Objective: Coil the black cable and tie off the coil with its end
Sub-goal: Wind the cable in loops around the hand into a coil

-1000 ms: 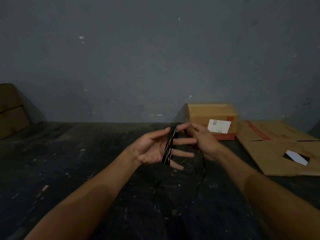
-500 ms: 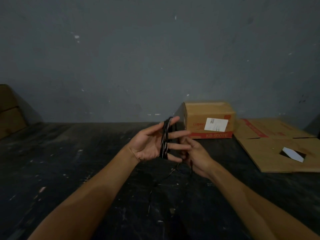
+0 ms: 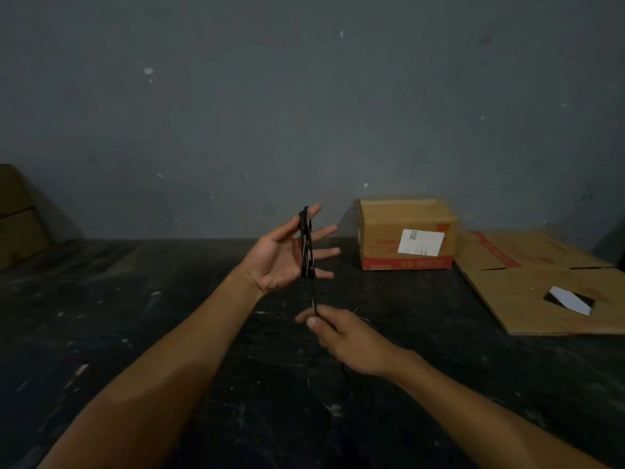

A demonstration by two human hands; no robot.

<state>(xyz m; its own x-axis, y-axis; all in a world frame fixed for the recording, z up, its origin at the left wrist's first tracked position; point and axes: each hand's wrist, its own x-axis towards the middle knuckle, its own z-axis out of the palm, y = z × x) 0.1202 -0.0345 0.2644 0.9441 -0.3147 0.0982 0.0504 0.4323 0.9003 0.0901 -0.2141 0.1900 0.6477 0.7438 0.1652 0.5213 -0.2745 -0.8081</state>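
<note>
The black cable (image 3: 306, 247) is wound in several turns around the spread fingers of my left hand (image 3: 284, 257), which is raised palm up above the dark table. A single strand drops from the bottom of the coil to my right hand (image 3: 341, 333), which pinches it between thumb and forefinger just below the left hand. The rest of the cable trails down past my right wrist and is hard to see against the dark surface.
A closed cardboard box (image 3: 407, 233) with a white label stands at the back right by the grey wall. A flattened cardboard sheet (image 3: 541, 282) lies to its right. Another box (image 3: 17, 214) sits at the far left edge.
My right hand has dropped from beside the left fingertips to below the coil, pulling the strand downward. My left hand has lifted slightly with the coil on it.
</note>
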